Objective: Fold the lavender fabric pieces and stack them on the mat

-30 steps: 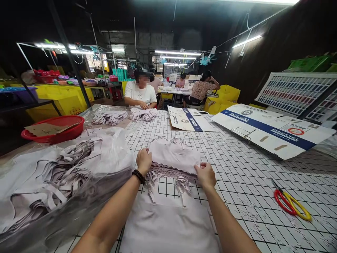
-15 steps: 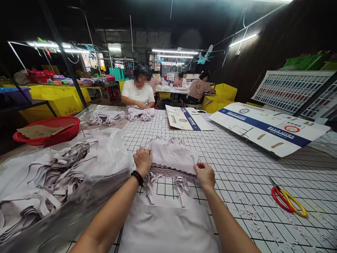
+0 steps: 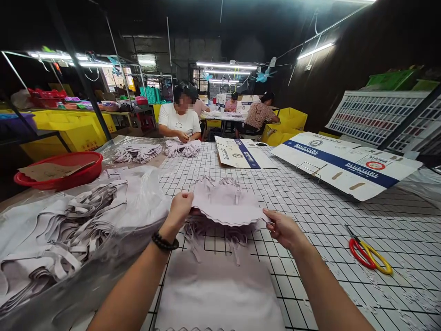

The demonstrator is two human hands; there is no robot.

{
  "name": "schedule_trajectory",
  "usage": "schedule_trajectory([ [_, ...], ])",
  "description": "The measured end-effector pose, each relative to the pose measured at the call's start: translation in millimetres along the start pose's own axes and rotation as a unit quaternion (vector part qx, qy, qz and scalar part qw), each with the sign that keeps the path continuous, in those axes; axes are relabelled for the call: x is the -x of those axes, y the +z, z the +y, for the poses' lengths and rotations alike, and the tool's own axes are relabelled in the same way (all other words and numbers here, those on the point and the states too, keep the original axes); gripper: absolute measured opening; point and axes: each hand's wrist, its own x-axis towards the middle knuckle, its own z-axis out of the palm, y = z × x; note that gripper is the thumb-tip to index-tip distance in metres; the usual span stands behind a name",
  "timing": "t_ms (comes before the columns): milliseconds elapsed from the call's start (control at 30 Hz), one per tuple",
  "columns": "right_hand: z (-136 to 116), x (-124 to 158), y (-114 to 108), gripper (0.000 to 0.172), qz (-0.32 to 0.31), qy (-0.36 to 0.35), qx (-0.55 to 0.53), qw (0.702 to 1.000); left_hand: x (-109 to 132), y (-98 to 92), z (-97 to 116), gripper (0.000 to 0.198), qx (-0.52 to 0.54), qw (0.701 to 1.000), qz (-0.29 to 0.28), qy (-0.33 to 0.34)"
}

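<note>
My left hand (image 3: 179, 208) and my right hand (image 3: 283, 227) grip the near corners of a stack of pale lilac garments (image 3: 225, 204) and lift its front edge off the gridded table (image 3: 310, 216). Thin straps hang down under the raised edge. Closer to me lies a flat lilac garment (image 3: 220, 289), spread between my forearms. A dark bead bracelet sits on my left wrist.
A clear plastic bag with a heap of lilac garments (image 3: 69, 220) lies at left, a red basin (image 3: 58, 171) behind it. Red and yellow scissors (image 3: 368, 252) lie at right. Flattened printed cartons (image 3: 344, 163) lie beyond. A person in a white shirt (image 3: 181, 122) sorts garments at the far end.
Both hands have raised the front edge of the garment stack, which lay flat on the table before. My right hand has turned palm up under its corner.
</note>
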Motion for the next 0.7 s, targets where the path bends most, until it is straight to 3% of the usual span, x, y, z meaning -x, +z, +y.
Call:
schedule_trajectory([
  [133, 22, 35, -19, 0.015, -0.031, 0.026, 0.07, 0.997, 54, -31.6, -22, 0.016, -0.042, 0.998, -0.038, -0.018],
  [267, 71, 66, -37, 0.024, -0.04, 0.069, 0.132, 0.988, 106, -64.2, -72, 0.02, -0.14, 0.987, -0.051, -0.062],
  [400, 108, 86, -46, 0.032, -0.038, 0.102, 0.171, 0.979, 135, -81.1, -115, 0.024, -0.206, 0.971, -0.07, -0.095],
  [600, 122, 101, -54, 0.04, -0.017, 0.024, 0.163, 0.986, 150, -92.9, -123, 0.031, -0.286, 0.957, -0.036, -0.038],
  [700, 135, 103, -58, 0.04, -0.021, 0.002, 0.193, 0.981, 156, -96.9, -121, 0.029, -0.318, 0.946, -0.042, -0.048],
])
